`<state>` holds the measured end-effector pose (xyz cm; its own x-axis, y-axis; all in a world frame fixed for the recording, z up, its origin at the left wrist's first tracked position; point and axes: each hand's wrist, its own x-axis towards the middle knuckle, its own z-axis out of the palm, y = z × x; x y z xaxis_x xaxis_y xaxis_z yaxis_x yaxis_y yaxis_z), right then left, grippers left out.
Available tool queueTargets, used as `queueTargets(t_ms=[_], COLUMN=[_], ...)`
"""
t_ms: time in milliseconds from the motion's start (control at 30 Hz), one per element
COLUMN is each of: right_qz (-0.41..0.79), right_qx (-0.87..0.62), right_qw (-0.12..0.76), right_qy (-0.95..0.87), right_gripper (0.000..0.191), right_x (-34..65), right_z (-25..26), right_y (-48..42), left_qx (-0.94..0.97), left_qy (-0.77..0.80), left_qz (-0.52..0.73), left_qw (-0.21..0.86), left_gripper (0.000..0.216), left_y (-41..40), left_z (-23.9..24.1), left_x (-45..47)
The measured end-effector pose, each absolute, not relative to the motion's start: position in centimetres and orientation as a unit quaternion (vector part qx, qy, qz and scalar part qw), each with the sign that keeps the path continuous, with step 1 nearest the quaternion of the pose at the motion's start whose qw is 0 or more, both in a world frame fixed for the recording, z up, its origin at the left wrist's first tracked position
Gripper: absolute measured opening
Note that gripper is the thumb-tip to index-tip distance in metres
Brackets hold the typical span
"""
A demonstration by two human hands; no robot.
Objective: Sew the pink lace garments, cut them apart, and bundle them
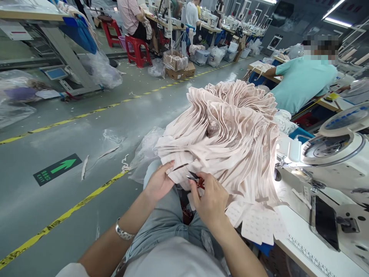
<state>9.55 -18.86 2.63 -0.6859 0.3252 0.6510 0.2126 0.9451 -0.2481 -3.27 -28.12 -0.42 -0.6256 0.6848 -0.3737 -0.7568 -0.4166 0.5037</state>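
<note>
Pale pink fabric (230,142) ripples; left fingers (167,167) pinch it; right fingers (208,179) grip snips (197,178)

White sewing table (294,223) carries a machine (353,165) and phone (325,221) at right, beside a littered grey floor (29,207).

Its tabletop, marked with a ruler scale (307,252) at lower right, also meets a heap of pale pink fabric (239,146) at its left side; what else bears the heap is hidden. On the floor at left, cloth scraps (85,167) lie near a green exit marker (57,169), between strips of yellow tape (63,215); red stools (138,50) and cardboard boxes (180,73) stand toward the top.
</note>
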Motion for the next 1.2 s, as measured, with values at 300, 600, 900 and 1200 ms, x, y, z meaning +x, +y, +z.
queueTargets(t_ms=[300,600,900,1200], right_qz=[0.067,0.007,0.047,0.063], right_qx=[-0.173,-0.205,-0.184,-0.179], right_qw=[0.354,0.289,0.34,0.347], right_qy=[-0.917,-0.935,-0.921,-0.918], right_gripper=[0.018,0.023,0.022,0.021], right_x=[9.4,8.4,8.9,9.7], right_z=[2.7,2.7,2.6,2.9], right_y=[-18.6,-18.5,-18.4,-19.0], left_qx=[-0.021,0.007,0.037,-0.063], left_qy=[0.294,0.328,0.414,0.314], left_qz=[0.853,0.826,0.771,0.82], left_qw=[0.43,0.458,0.483,0.474], left_gripper=[0.042,0.039,0.035,0.026], left_y=[-28.2,-28.8,-29.1,-28.5], left_z=[-0.1,-0.5,-1.3,0.1], left_x=[-2.7,-1.9,-2.2,-3.1])
